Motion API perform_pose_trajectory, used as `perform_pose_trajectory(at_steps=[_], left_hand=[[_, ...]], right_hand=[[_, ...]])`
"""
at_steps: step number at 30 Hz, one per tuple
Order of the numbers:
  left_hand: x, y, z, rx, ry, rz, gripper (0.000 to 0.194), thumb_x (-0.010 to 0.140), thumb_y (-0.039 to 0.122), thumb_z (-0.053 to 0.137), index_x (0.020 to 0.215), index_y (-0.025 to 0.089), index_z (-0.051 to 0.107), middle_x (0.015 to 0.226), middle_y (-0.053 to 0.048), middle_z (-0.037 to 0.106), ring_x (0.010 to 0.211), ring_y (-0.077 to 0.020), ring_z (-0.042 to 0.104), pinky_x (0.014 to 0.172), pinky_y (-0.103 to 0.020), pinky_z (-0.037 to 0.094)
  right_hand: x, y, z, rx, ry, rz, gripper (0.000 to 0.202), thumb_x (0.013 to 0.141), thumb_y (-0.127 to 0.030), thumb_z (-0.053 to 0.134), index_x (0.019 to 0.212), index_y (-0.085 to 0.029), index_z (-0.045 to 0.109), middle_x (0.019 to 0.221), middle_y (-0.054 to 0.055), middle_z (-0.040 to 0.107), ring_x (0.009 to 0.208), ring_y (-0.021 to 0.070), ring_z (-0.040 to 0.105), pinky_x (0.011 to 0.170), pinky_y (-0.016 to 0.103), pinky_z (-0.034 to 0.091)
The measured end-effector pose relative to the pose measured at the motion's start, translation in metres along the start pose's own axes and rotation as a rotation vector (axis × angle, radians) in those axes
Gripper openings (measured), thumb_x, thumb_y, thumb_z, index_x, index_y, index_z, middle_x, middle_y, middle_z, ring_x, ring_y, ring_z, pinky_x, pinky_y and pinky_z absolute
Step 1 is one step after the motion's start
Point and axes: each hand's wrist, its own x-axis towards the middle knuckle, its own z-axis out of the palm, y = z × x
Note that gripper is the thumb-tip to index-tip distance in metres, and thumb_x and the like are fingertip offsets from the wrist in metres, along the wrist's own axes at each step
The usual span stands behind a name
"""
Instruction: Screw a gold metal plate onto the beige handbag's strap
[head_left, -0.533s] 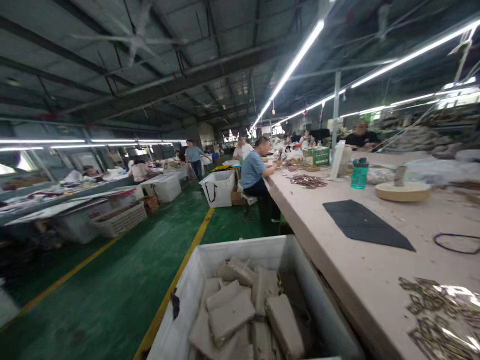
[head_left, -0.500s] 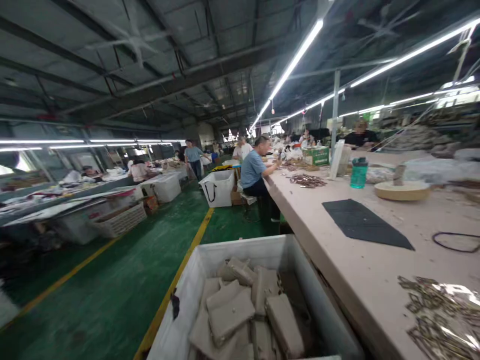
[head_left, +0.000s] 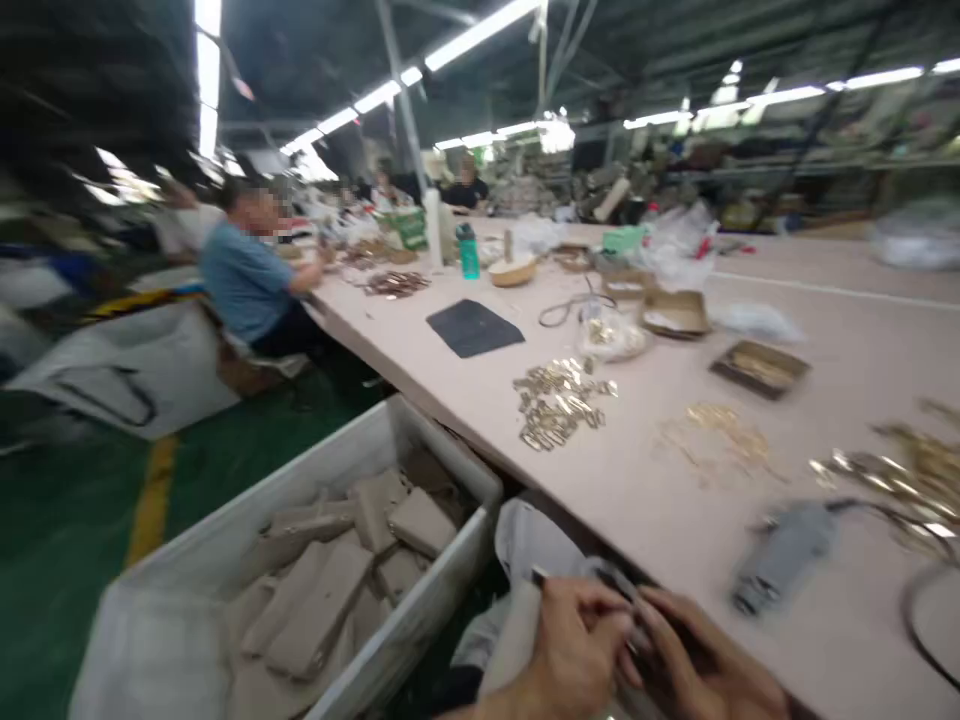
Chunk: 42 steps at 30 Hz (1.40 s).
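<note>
Around my worktop's [head_left: 645, 470] smooth, matt surface, I see finishes differ: the metal buckles [head_left: 555, 425] shine a glossy gold, the dark sheet [head_left: 475, 328] lies flat and matt, and the clear bag [head_left: 619, 338] is thin, crinkled plastic. My bin [head_left: 161, 625] is white plastic; the beige pouches [head_left: 322, 605] inside look matt. Between my fingers [head_left: 590, 596], the dark piece [head_left: 636, 638] is too blurred for me to judge its material.

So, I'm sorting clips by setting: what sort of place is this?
Probably a factory workshop: a long worktable with piles of gold-coloured metal pieces, a white bin of beige items, and another person seated alongside.
</note>
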Motion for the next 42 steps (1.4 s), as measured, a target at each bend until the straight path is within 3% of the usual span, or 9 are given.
perform_pose_trajectory(at_steps=[2,5,10,16,21,25,35,39,42], left_hand=[[0.003,-0.006,0.004,0.08,-0.048,0.015,0.043,0.081,0.048,0.078,0.088,0.006,0.074,0.049,-0.004,0.06,0.038,-0.012,0.054,0.037,-0.017,0.04],[0.007,-0.003,0.003,0.084,-0.092,0.011,0.039,0.081,0.043,0.076,0.091,0.005,0.075,0.052,-0.006,0.065,0.039,-0.0119,0.056,0.041,-0.018,0.046],[0.004,0.003,0.002,0.096,-0.1,0.014,0.035,0.083,0.038,0.074,0.094,0.005,0.075,0.052,-0.007,0.066,0.04,-0.0133,0.059,0.043,-0.018,0.049],[0.006,0.003,0.007,0.084,-0.082,-0.009,0.03,0.082,0.034,0.075,0.087,0.005,0.073,0.052,-0.008,0.066,0.038,-0.0124,0.057,0.04,-0.017,0.047],[0.01,0.004,0.007,0.065,-0.076,-0.01,0.03,0.082,0.034,0.075,0.089,0.004,0.073,0.054,-0.008,0.067,0.04,-0.0132,0.059,0.041,-0.018,0.05],[0.01,0.002,0.007,0.076,-0.069,-0.014,0.029,0.082,0.034,0.076,0.089,0.006,0.072,0.054,-0.007,0.067,0.04,-0.0136,0.059,0.042,-0.018,0.05],[0.009,0.0,0.008,0.112,-0.045,-0.014,0.037,0.082,0.041,0.078,0.089,0.006,0.071,0.056,-0.008,0.068,0.041,-0.0151,0.061,0.041,-0.019,0.05],[0.008,-0.003,0.009,0.13,-0.05,-0.016,0.034,0.083,0.04,0.076,0.09,0.007,0.071,0.054,-0.007,0.066,0.041,-0.0147,0.06,0.041,-0.019,0.051],[0.007,-0.003,0.011,0.146,-0.042,-0.034,0.032,0.084,0.037,0.075,0.091,0.006,0.071,0.054,-0.006,0.066,0.041,-0.0142,0.06,0.041,-0.018,0.05]], right_hand=[[-0.016,0.004,-0.013,0.006,-0.026,0.109,0.039,0.094,-0.059,0.065,0.102,-0.022,0.076,0.095,0.008,0.07,0.076,0.0219,0.068,0.064,0.028,0.059],[-0.02,0.003,-0.015,0.219,-0.07,0.247,0.035,0.094,-0.05,0.067,0.108,-0.019,0.075,0.1,0.008,0.069,0.08,0.0208,0.067,0.069,0.027,0.058],[-0.016,-0.001,-0.01,0.28,-0.023,0.277,0.03,0.092,-0.044,0.072,0.104,-0.017,0.076,0.098,0.008,0.069,0.078,0.0187,0.065,0.064,0.023,0.054],[-0.017,0.01,-0.008,0.311,0.008,0.419,0.04,0.092,-0.053,0.071,0.086,-0.014,0.076,0.06,0.002,0.059,0.053,0.014,0.053,0.05,0.022,0.045],[-0.018,0.013,-0.007,0.453,-0.005,0.403,0.037,0.092,-0.049,0.072,0.105,-0.015,0.075,0.077,0.005,0.067,0.072,0.0184,0.064,0.071,0.025,0.056],[-0.019,0.013,-0.005,0.414,0.017,0.406,0.035,0.085,-0.046,0.078,0.102,-0.016,0.076,0.085,0.006,0.07,0.068,0.017,0.064,0.065,0.023,0.056],[-0.02,0.009,-0.004,0.308,0.03,0.432,0.038,0.092,-0.048,0.068,0.103,-0.013,0.075,0.071,0.005,0.065,0.062,0.0179,0.06,0.058,0.025,0.052],[-0.02,0.011,-0.002,0.366,0.045,0.441,0.036,0.086,-0.046,0.075,0.1,-0.013,0.075,0.085,0.008,0.07,0.067,0.0188,0.063,0.064,0.026,0.055],[-0.021,0.014,0.001,0.364,0.083,0.473,0.033,0.082,-0.043,0.076,0.096,-0.013,0.074,0.081,0.008,0.069,0.064,0.0182,0.062,0.059,0.025,0.053]])
